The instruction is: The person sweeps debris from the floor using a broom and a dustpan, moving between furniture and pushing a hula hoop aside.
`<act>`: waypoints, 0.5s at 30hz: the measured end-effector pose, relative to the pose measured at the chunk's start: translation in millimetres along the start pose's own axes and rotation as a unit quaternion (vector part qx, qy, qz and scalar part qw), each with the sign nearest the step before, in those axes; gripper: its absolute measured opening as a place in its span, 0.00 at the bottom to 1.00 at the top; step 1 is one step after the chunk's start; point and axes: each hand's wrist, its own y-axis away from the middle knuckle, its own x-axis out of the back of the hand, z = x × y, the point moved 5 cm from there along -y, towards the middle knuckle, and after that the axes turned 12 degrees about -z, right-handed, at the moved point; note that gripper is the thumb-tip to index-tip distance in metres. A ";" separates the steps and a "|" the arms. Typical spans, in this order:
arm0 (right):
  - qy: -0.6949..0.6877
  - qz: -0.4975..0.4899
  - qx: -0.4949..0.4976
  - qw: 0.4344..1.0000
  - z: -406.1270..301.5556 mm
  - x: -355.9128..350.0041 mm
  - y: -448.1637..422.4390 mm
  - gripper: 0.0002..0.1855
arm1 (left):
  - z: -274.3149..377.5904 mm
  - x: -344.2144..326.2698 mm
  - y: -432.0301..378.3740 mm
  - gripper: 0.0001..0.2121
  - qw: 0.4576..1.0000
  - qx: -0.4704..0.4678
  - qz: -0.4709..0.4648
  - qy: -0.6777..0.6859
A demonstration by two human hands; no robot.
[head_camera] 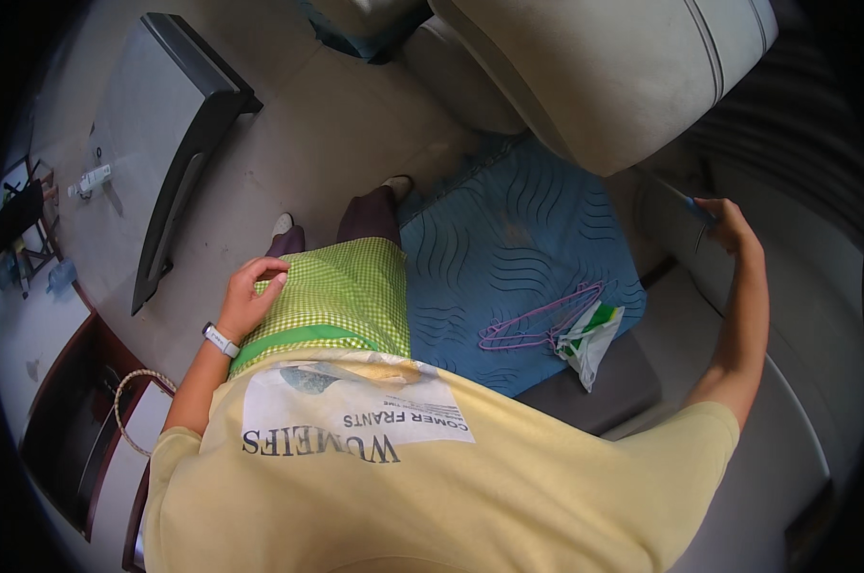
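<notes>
At the right, my right hand [725, 222] grips a blue-handled tool [698, 210]. A thin pale part of it points up and left, too dim to name. A short curved metal piece shows below those fingers. My left hand [256, 290] holds nothing, its fingers loosely bent and apart from the thumb, in front of a green checked apron [346, 279]. Between the two hands, a blue cover [467, 265] with dark wavy lines lies over a grey seat. Pink-purple clothes hangers [521, 326] rest on it, beside a white and green plastic bag [593, 340].
A large light-grey sofa part [604, 71] juts in from the top right. To the left stands a low table [163, 93] with a dark edge, a plastic bottle [91, 179] on its top. A red-brown framed cabinet [66, 408] is at lower left. My feet are on the floor [317, 107].
</notes>
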 end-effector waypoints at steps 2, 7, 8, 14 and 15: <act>0.072 0.088 0.124 0.986 -6.6 -1.3 0.7 0.27 | 0.0 -2.2 -3.6 0.07 1.000 -0.010 -0.003 0.004; -0.105 0.101 0.009 0.989 15.5 -50.9 29.5 0.32 | 9.8 5.4 -10.1 0.07 0.999 -0.031 -0.006 0.000; -0.125 0.115 0.005 0.986 13.0 -63.0 46.8 0.31 | 7.8 7.2 -10.1 0.06 0.999 -0.034 -0.005 0.014; -0.542 0.092 -0.077 0.832 -40.0 -147.1 156.0 0.27 | -0.4 19.8 -22.1 0.06 0.993 -0.104 -0.030 0.035; -0.646 0.086 -0.053 0.756 -59.8 -164.4 168.9 0.28 | 0.3 22.1 -24.3 0.06 0.992 -0.116 -0.038 0.044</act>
